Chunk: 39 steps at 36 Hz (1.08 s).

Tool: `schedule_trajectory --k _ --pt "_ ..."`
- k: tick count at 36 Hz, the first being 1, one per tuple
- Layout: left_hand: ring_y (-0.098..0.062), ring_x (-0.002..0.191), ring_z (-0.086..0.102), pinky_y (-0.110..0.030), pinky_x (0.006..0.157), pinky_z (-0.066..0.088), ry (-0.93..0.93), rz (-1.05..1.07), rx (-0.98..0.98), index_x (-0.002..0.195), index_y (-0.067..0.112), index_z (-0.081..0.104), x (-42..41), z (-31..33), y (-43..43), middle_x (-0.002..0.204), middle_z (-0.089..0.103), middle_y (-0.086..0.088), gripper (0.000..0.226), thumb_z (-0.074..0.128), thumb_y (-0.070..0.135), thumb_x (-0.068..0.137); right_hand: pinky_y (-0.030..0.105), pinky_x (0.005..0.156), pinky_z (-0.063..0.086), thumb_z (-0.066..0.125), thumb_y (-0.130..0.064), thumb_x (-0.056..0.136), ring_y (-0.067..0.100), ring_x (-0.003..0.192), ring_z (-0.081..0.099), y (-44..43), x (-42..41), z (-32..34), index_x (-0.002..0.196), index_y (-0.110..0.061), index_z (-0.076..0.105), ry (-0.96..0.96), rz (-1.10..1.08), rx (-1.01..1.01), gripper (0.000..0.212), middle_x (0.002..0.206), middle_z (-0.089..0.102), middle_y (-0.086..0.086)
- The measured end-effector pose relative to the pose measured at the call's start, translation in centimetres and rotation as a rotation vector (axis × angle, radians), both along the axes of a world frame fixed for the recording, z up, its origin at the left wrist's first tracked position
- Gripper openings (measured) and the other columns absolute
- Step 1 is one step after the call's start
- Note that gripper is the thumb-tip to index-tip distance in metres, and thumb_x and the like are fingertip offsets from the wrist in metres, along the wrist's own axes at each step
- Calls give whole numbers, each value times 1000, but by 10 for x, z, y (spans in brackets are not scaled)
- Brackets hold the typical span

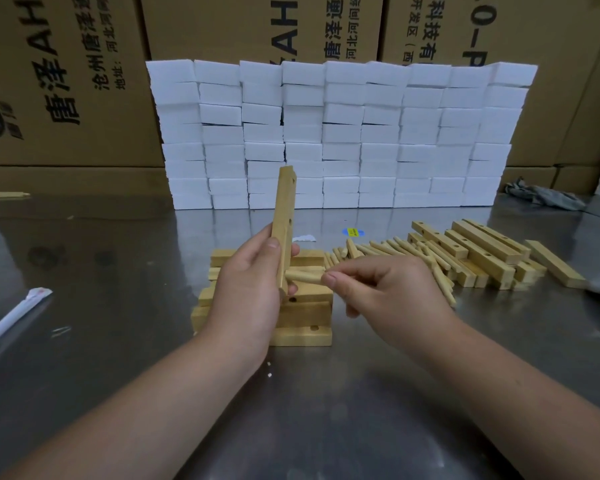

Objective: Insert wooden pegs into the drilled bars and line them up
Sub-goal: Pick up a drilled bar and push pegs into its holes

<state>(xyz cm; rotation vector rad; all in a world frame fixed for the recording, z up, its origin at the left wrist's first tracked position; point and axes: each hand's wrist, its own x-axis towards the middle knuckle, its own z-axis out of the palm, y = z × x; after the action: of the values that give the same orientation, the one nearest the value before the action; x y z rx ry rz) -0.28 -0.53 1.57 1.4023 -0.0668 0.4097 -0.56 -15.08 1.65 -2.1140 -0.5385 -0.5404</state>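
My left hand (pixel 246 289) grips a drilled wooden bar (pixel 284 216) and holds it upright above the table, its holes facing right. My right hand (pixel 378 289) pinches a wooden peg (pixel 303 276) whose left end sits at the lowest hole of that bar. Directly behind and below my hands lies a row of bars (pixel 305 317) side by side, partly hidden by them. A loose heap of pegs (pixel 395 251) lies to the right, and beyond it a pile of drilled bars (pixel 482 251).
A wall of stacked white foam blocks (pixel 340 133) stands at the back of the steel table (pixel 118 271), with cardboard boxes (pixel 66 81) behind. A wrapped white stick (pixel 14 317) lies at the left edge, a grey cloth (pixel 544 197) at the back right.
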Motion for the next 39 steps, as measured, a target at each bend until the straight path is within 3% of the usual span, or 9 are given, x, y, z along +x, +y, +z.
schedule_trajectory --k 5,10,16,21,27,30,33,36,39 --pt "1 51 51 -14 46 43 -22 12 60 111 34 62 -1 -1 -1 83 69 10 28 39 23 99 30 58 48 66 -39 75 9 57 59 0 -2 1 78 -57 56 -55 39 -20 21 61 64 -12" --pt "2 51 50 -15 43 40 -17 42 84 94 42 63 -1 -1 0 76 69 16 30 39 23 98 24 63 51 71 -33 75 -9 61 59 -2 -1 0 78 -44 64 -25 78 -60 13 62 61 -34" --pt "2 41 44 -13 37 35 -45 48 91 89 41 60 -4 1 -3 68 67 18 32 38 20 99 37 72 54 70 -32 78 0 76 65 0 -3 -1 89 -56 55 -82 119 -78 31 83 70 -20" --pt "4 44 45 -14 38 35 -36 40 112 90 41 59 -6 1 -2 69 67 19 31 36 22 99 33 79 53 66 -29 82 0 82 65 2 -3 0 92 -60 53 -7 185 -73 35 88 67 -25" --pt "-3 46 41 -16 39 31 -15 -63 14 104 29 60 -9 2 -4 79 64 4 28 35 18 99 17 66 47 57 -41 75 5 68 59 2 -2 0 71 -58 65 90 267 -13 20 82 68 3" --pt "-1 37 39 -18 40 33 -44 -133 -16 108 25 58 -12 2 -5 81 63 0 29 34 12 99 5 60 40 57 -37 77 -9 63 51 0 -1 1 71 -57 66 102 309 1 23 68 66 -11" --pt "-2 36 37 -18 40 37 -69 -175 6 111 22 59 -12 1 -4 82 66 2 33 32 8 98 5 65 42 58 -34 80 -10 71 56 1 -2 3 72 -56 67 123 331 5 25 80 70 -10" --pt "-3 35 35 -18 41 40 -75 -189 44 112 20 59 -12 0 -3 85 66 4 33 31 7 98 -1 67 39 60 -18 88 -17 77 58 1 -4 3 69 -52 69 177 369 43 40 72 67 -28" --pt "-1 36 41 -18 41 42 -67 -193 65 107 27 58 -13 -1 -3 87 65 4 34 31 7 98 -3 63 37 58 -16 88 -18 73 59 1 -7 6 66 -40 72 247 380 71 35 68 66 -29"
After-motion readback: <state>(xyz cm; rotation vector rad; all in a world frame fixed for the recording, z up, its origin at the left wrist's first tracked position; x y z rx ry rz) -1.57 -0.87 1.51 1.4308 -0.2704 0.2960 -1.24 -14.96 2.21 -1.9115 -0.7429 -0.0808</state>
